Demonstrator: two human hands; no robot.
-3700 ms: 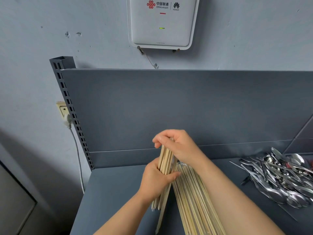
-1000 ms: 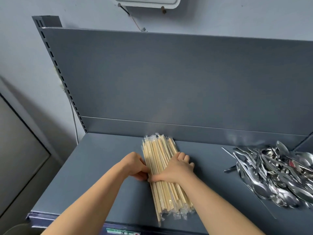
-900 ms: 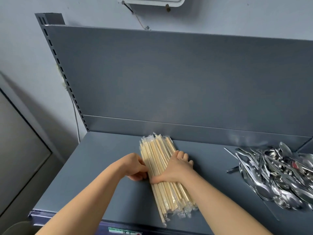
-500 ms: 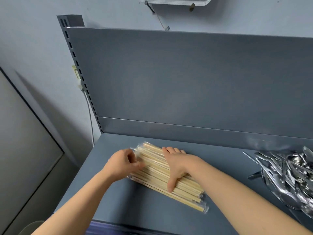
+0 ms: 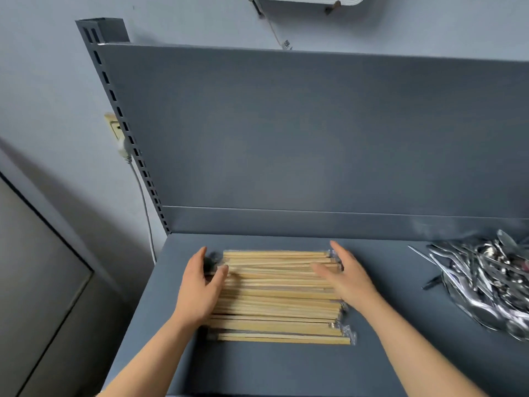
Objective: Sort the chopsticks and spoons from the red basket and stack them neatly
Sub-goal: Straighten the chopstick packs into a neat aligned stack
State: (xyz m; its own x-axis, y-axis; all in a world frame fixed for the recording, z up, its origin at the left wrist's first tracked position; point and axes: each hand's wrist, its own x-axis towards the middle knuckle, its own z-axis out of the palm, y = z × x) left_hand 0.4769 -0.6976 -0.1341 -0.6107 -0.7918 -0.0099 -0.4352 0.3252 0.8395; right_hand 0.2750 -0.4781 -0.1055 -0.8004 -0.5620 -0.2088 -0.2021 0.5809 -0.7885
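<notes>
Head view, 4 entries.

1. Chopsticks (image 5: pixel 280 296): wrapped in clear sleeves and laid side by side in 1 flat row on the grey shelf (image 5: pixel 272 368), running left to right; the nearest few stick out unevenly.
2. Left hand (image 5: pixel 200 287): fingers straight, palm against the left ends, probably to square them.
3. Right hand (image 5: pixel 346 277): fingers spread at the right ends (contact blurred), serving as the opposite stop.
4. Spoons (image 5: pixel 486 279): loose heap, well apart at right, not yet stacked. The red basket is not in sight.
</notes>
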